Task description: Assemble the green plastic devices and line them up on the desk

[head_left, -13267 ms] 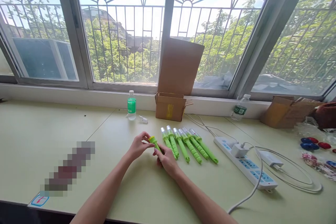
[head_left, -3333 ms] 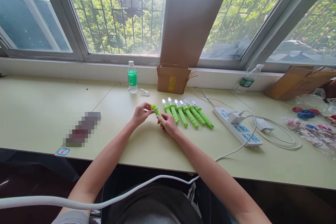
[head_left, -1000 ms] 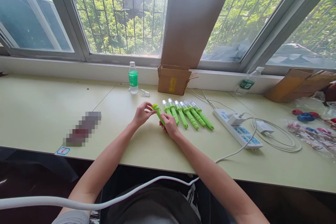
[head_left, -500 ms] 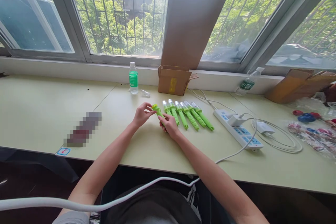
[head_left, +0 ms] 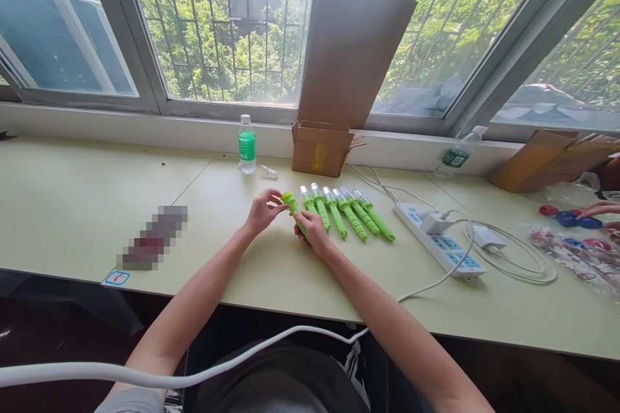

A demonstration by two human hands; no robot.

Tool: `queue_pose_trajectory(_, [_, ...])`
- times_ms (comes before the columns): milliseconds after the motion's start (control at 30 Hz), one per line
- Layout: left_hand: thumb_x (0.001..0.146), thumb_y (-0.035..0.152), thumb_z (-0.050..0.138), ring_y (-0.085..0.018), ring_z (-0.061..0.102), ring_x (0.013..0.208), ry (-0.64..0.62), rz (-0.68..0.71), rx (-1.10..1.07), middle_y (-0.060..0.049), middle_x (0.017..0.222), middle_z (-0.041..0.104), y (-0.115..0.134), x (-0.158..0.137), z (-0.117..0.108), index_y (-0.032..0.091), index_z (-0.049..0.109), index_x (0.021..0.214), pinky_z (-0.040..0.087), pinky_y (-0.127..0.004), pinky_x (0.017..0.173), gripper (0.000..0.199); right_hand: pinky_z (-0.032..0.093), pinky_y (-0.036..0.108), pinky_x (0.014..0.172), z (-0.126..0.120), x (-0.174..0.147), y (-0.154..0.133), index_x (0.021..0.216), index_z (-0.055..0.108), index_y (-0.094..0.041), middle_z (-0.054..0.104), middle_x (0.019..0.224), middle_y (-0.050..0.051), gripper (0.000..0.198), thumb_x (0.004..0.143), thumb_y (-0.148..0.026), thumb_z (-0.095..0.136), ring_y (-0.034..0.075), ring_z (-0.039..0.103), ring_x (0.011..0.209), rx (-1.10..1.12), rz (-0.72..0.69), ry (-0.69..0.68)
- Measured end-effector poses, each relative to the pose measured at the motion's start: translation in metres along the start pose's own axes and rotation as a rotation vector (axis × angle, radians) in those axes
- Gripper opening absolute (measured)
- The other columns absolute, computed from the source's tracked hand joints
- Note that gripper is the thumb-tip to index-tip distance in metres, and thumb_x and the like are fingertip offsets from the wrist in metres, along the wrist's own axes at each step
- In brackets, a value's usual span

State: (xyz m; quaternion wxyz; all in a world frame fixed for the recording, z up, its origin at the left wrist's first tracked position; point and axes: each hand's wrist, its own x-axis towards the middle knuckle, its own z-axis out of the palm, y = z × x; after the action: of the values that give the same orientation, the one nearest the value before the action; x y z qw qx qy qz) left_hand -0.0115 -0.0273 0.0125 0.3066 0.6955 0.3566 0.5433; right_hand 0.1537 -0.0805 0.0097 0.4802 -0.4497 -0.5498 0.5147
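A green plastic stick (head_left: pixel 293 206) with a yellowish flared end is held tilted above the table between my hands. My right hand (head_left: pixel 312 232) is closed round its lower part. At the flared end, the thumb and fingers of my left hand (head_left: pixel 263 211) pinch its side; the exact contact is small and hard to see. Just right of my hands lie several similar green sticks (head_left: pixel 343 214) in a row, each with a clear, silvery tip pointing towards the window.
Behind my hands stand a green-labelled bottle (head_left: pixel 247 148), a small clear piece (head_left: pixel 268 172) and a cardboard box (head_left: pixel 320 150). To the right are a power strip (head_left: pixel 443 242) with cables and a plastic bag (head_left: pixel 576 255). Another person's hand (head_left: pixel 603 208) is over blue and red balls.
The green stick has shifted slightly, with more of its lower part visible by my right hand. Another person's hand has come in at the right edge, over the balls.
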Motion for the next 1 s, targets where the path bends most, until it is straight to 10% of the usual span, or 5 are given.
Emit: queue_pose_trajectory(1000, [0.067,0.045,0.072,-0.015,0.064,0.07,0.047,0.048,0.081,-0.004,0.081,0.064,-0.0008,-0.0012,0.0002,0.017,0.059,0.08,0.057,-0.03,0.06,0.034,0.025,0.02,0.03,-0.0044,0.0021,0.0034,0.086,0.058,-0.017,0.057,0.051,-0.002,0.029,0.073,-0.043,0.061,0.006,0.033,0.031,-0.055,-0.017,-0.023])
